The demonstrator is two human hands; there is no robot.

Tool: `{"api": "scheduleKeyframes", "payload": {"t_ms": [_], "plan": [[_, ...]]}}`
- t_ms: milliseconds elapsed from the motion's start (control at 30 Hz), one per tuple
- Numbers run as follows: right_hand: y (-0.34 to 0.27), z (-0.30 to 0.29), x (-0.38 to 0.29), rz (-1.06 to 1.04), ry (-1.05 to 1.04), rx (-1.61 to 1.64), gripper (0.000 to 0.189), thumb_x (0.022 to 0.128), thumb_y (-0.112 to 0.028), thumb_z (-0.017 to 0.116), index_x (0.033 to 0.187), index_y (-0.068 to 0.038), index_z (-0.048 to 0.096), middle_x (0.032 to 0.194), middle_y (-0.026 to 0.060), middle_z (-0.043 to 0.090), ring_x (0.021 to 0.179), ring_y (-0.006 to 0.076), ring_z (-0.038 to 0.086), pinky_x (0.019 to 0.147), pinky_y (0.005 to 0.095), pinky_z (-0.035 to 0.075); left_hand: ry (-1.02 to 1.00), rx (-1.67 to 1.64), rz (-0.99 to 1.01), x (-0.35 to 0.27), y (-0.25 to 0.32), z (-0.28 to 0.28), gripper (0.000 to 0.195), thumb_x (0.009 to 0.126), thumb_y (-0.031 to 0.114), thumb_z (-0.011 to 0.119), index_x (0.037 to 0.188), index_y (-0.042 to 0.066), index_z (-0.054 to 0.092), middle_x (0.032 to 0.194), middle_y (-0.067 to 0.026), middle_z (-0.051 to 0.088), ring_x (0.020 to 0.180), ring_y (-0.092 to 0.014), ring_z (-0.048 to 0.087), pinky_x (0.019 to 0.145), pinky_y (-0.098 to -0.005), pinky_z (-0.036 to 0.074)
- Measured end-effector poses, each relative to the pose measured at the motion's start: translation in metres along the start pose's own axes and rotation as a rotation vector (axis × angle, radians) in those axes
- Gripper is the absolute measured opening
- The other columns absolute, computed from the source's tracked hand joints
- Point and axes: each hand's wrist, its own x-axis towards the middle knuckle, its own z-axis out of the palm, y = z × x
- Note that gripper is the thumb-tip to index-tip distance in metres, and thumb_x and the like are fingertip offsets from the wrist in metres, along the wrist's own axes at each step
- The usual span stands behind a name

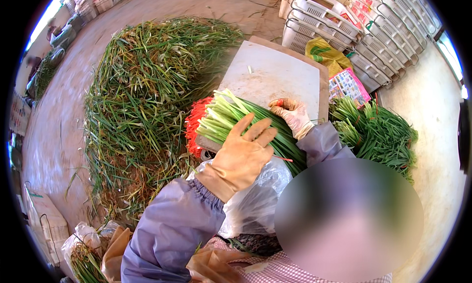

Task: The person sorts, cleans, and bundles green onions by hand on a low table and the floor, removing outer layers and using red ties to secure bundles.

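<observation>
A thick bundle of green leafy stalks with pale ends, seemingly garlic chives (221, 115), lies across the near part of a white-topped board (273, 69). My left hand (241, 150), in a tan rubber glove, rests over the bundle with its fingers spread. At the bundle's far right side is my right hand (293, 117), in a stained pale glove, its fingers curled against the leaves; whether they grip is unclear. A red tie (283, 158) sticks out below the bundle. Many red ties (197, 117) hang at the board's left edge.
A big heap of loose green leaves (147, 98) covers the floor at left. Tied green bundles (383, 139) lie right of the board. Stacked white plastic crates (320, 17) and a yellow sack (324, 52) stand behind. Clear plastic (254, 205) hangs before me. A blurred oval hides the lower right.
</observation>
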Motion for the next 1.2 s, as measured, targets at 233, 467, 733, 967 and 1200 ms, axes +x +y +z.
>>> {"api": "scheduleKeyframes", "payload": {"t_ms": [233,467,733,967,1200], "plan": [[0.003,-0.006,0.000,-0.026,-0.104,-0.053,0.023,0.084,-0.010,0.070,0.104,0.001,0.067,0.094,0.0045,0.068,0.085,0.0114,0.061,0.078,0.0264,0.050,0.013,-0.141,-0.222,0.022,-0.022,0.033,0.010,0.086,0.017,0.056,0.086,0.007,0.057,0.097,-0.0123,0.064,0.098,-0.030,0.059,0.100,-0.0424,0.038],[-0.001,0.003,0.010,0.020,-0.119,-0.095,0.032,0.079,-0.023,0.077,0.097,0.002,0.069,0.085,0.0052,0.068,0.077,0.0111,0.061,0.069,0.0265,0.049,0.228,-0.363,-0.510,0.020,-0.022,0.053,0.015,0.082,0.017,0.062,0.079,0.002,0.063,0.078,-0.0138,0.063,0.080,-0.035,0.057,0.072,-0.0428,0.046],[-0.011,0.016,-0.014,-0.009,-0.173,0.016,0.020,0.081,-0.018,0.075,0.094,-0.003,0.073,0.085,0.0050,0.071,0.076,0.0101,0.061,0.070,0.0268,0.049,0.154,-0.330,-0.541,0.022,-0.027,0.061,0.021,0.086,0.019,0.054,0.077,0.001,0.062,0.079,-0.0150,0.062,0.082,-0.034,0.057,0.075,-0.0414,0.045],[-0.003,0.011,-0.012,-0.014,-0.140,0.036,0.022,0.079,-0.019,0.076,0.094,-0.002,0.073,0.085,0.0052,0.071,0.077,0.0101,0.061,0.071,0.0271,0.049,0.100,-0.343,-0.621,0.031,-0.022,0.059,0.022,0.085,0.018,0.053,0.078,-0.001,0.063,0.081,-0.0167,0.062,0.083,-0.035,0.058,0.076,-0.0417,0.045],[-0.007,0.014,-0.012,0.003,-0.138,0.053,0.022,0.079,-0.017,0.076,0.093,-0.001,0.073,0.085,0.0057,0.071,0.076,0.0099,0.061,0.069,0.0262,0.050,0.067,-0.325,-0.694,0.031,-0.022,0.055,0.020,0.083,0.020,0.058,0.080,0.003,0.068,0.087,-0.0138,0.066,0.086,-0.033,0.061,0.083,-0.0408,0.046]]}}
